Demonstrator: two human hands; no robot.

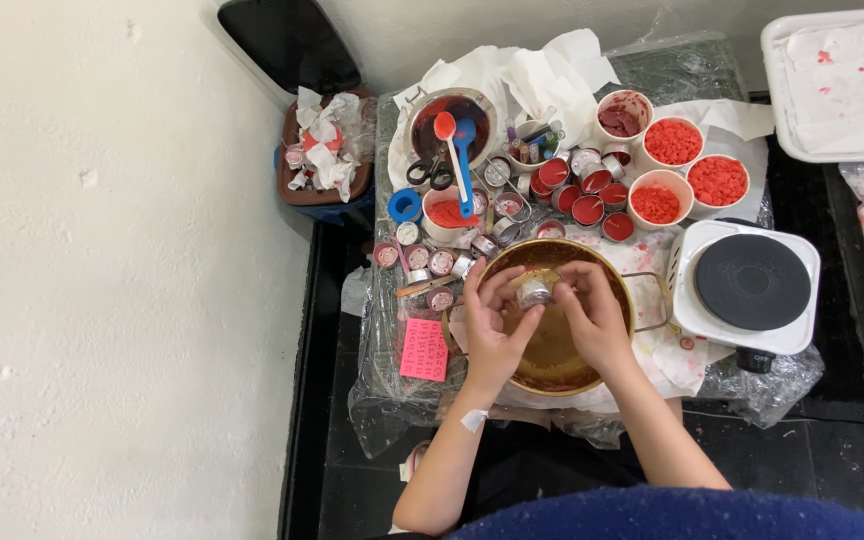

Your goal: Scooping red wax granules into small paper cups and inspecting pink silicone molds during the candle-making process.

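A small silver tin cup is held between both hands over a wide brass pot. My left hand grips the cup from the left with fingers curled around it. My right hand pinches it from the right. The pot sits on a plastic-covered table, its inside brown and stained. Several small tins filled with red wax stand just beyond the pot. Empty silver tins lie to the pot's left.
Three white cups of red pellets stand at the back right. A white electric hotplate is right of the pot. Scissors, a blue spoon and a red spoon lie near a red-stained bowl. A pink note is left; a bin further left.
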